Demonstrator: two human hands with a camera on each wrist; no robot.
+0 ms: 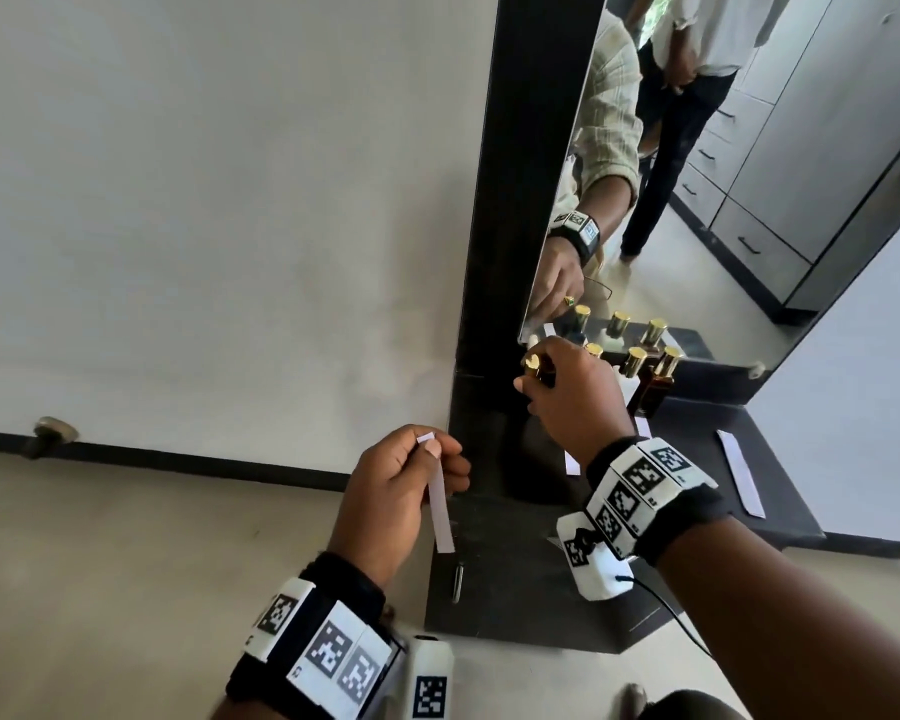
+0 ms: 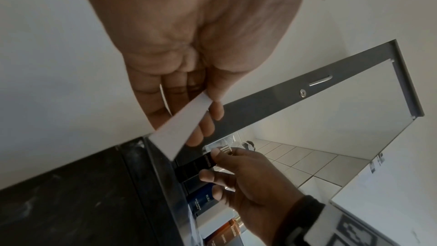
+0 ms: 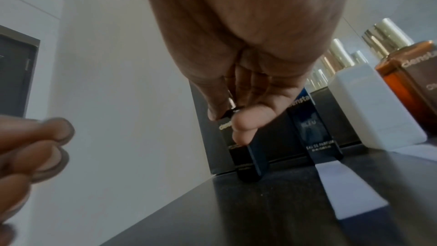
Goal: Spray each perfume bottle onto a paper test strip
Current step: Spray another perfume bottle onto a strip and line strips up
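On the black worktop below a wall mirror, seen from the head: a row of gold-capped perfume bottles, the amber bottle far right beside the glass. Right hand wrapped around a black bottle, gold cap peeking out at the far left end of the row. Left hand nearer and further left, pinching a paper test strip by its top end, strip hanging down, well short of the bottle. Two more strips on the dark surface: one lying at the right, another partly hidden behind the right wrist. White wall to the left, beige floor beneath, a door stop at the skirting. Grey cabinets and a standing person reflected in the mirror.

From the left wrist: thumb and fingers clamped on the strip, angled down to the left. Beyond it, the right hand holding the black bottle; a blue bottle and the amber one further along. Tiled floor reflected in the glass.

From the right wrist: grip closed on the black bottle, base at or just above the glossy surface, cannot tell which. Blue bottle, white bottle and amber bottle ranged to the right. A strip flat before them. Left-hand fingers blurred at the left edge.
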